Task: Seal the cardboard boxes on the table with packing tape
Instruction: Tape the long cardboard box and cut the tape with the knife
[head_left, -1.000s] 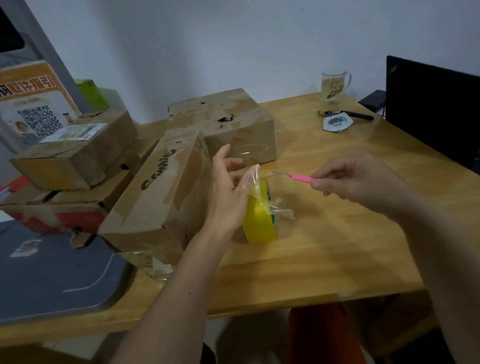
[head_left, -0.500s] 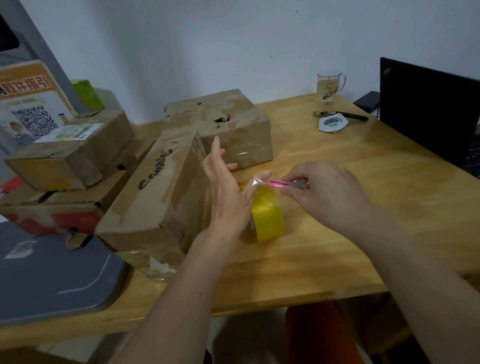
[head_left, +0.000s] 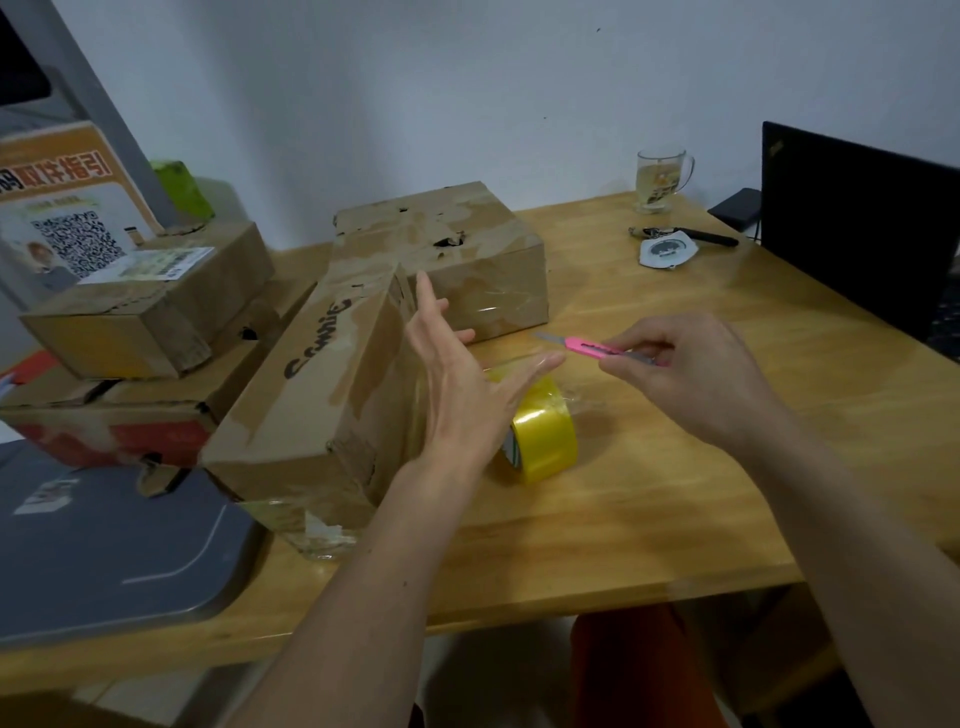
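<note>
A long cardboard box with black lettering lies at the table's middle, a second box behind it. A yellow roll of packing tape rests on the table just right of the long box. My left hand is held flat with straight fingers against the long box's right side, its thumb out toward the roll where clear tape runs. My right hand pinches a pink utility knife, blade out and pointing left, just above the roll.
Two more boxes are stacked at the left on the wooden table. A grey tray sits front left. A glass mug, a black pen, a white badge and a black laptop stand at back right.
My right hand brought the knife in to the tape by my left thumb, then drew it slightly right. The tape roll dropped from upright beside my left hand and now lies lower on the table.
</note>
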